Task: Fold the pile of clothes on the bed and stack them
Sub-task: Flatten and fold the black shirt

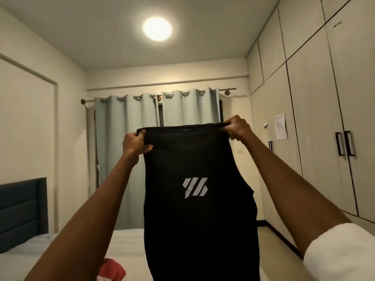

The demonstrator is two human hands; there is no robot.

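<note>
Hidden: the black fabric garment with a grey slashed logo (199, 209) runs off the bottom edge, covering part of the white-sheeted bed (125, 244).
Cut off: one red cloth (112, 269), type unclear.
Hands: two; left hand (135, 144) and right hand (236, 127) each grip a top corner, holding the garment raised above the bed.
</note>
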